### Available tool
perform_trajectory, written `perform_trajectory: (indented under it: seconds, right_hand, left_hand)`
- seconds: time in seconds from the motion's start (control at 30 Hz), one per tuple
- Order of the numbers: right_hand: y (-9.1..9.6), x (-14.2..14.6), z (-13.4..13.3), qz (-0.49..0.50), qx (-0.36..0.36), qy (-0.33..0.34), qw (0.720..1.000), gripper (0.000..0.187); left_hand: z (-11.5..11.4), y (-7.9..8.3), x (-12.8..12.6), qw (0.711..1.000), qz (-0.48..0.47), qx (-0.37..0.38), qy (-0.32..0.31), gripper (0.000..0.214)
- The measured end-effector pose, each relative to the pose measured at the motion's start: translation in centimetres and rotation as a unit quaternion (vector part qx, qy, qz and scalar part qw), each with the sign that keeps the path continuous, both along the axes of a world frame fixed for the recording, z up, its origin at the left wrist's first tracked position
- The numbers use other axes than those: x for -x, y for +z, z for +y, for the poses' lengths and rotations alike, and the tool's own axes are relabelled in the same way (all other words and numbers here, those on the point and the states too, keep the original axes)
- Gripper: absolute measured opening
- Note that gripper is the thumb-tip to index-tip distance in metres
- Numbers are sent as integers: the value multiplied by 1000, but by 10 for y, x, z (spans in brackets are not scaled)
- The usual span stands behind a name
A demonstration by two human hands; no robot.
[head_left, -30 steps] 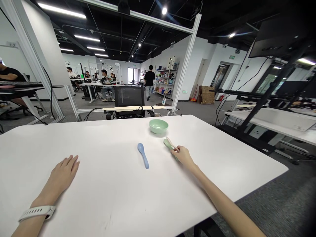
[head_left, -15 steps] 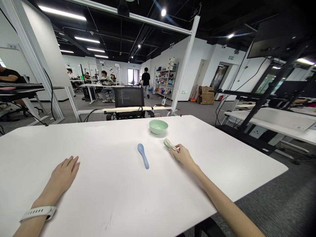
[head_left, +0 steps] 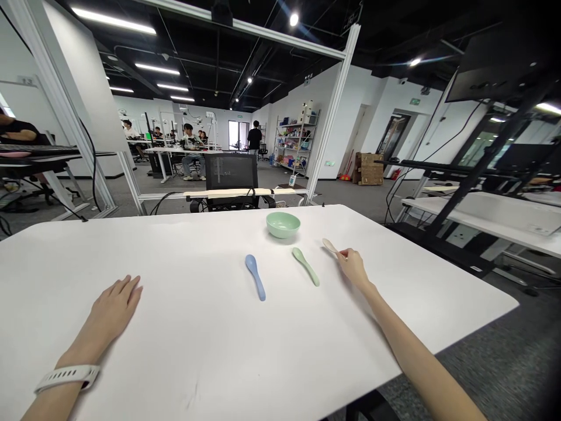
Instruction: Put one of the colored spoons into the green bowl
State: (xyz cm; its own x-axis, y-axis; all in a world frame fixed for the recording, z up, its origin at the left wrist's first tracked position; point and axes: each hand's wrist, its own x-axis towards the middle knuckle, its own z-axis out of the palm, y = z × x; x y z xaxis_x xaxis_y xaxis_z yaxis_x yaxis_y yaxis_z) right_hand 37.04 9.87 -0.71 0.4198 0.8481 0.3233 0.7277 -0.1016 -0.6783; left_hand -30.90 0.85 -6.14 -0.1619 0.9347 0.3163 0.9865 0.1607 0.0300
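Note:
My right hand (head_left: 353,269) pinches the handle of a cream plastic spoon (head_left: 331,246), whose bowl points to the far left and sits at or just above the white table (head_left: 205,356). To the left of that hand, a pale green plastic spoon (head_left: 305,266) lies on the tabletop, with a blue plastic spoon (head_left: 255,278) further left. A pale green bowl (head_left: 283,225) stands beyond them near the far edge. My left hand (head_left: 116,307) rests flat and empty on the table, well left of the spoons, with a white watch band (head_left: 68,378) on its wrist.
An aluminium frame (head_left: 333,111) stands beyond the table, with a black mesh chair (head_left: 230,172) behind the far edge. Co-workers sit at desks in the background. A black stand and white desk (head_left: 482,213) stand to the right.
My right hand has moved right, away from the green spoon, carrying the cream spoon. The green spoon now lies uncovered on the table. My left hand has not moved.

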Motion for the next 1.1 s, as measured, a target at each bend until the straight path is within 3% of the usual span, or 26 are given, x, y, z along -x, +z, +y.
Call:
perform_trajectory:
  seconds: [0.23, 0.83, 1.1]
  right_hand:
    - [-24, -16, 9, -5, -48, -32, 998, 36]
    - [-25, -10, 12, -27, -7, -42, 999, 44]
    - [-26, -10, 14, -50, -1, -46, 998, 57]
  left_hand:
    - [2, -2, 6, 1000, 10, 9, -3, 83]
    - [1, 3, 2, 1000, 0, 13, -8, 79]
    - [1, 1, 4, 1000, 6, 7, -10, 77]
